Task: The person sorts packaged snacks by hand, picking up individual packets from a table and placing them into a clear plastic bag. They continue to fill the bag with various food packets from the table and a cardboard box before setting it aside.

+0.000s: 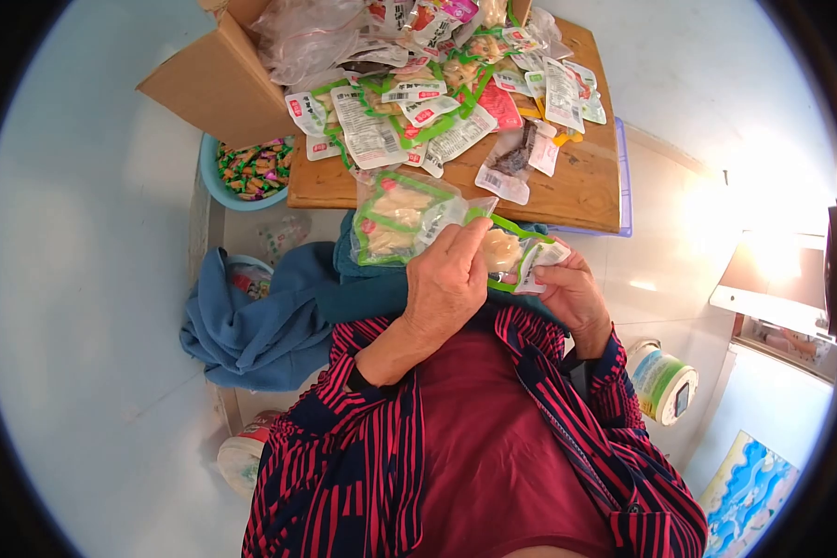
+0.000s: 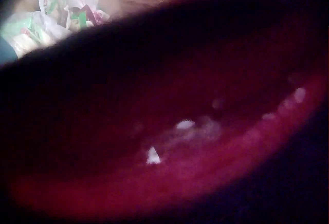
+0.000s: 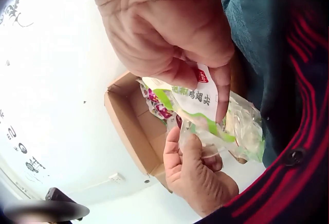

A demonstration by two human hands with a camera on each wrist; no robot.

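Note:
In the head view my right hand point(image 1: 572, 293) pinches the white end of a green-edged packet of chicken wing tips point(image 1: 502, 249) between thumb and fingers. The packet's printed label point(image 3: 193, 100) faces the right wrist camera. My left hand point(image 1: 445, 284) pinches the edge of a clear plastic bag point(image 1: 456, 203), its fingertips beside the packet. Inside that bag lie similar pale, green-edged packets point(image 1: 391, 223). Dark fabric hides most of the left wrist view.
A wooden table point(image 1: 581, 191) bears a heap of snack packets point(image 1: 372, 130) and an open cardboard box point(image 1: 219, 88). A blue basin point(image 1: 216, 186) of wrapped sweets stands to the left. Blue cloth point(image 1: 251, 325) hangs below it, and a white tub point(image 1: 665, 386) is at the right.

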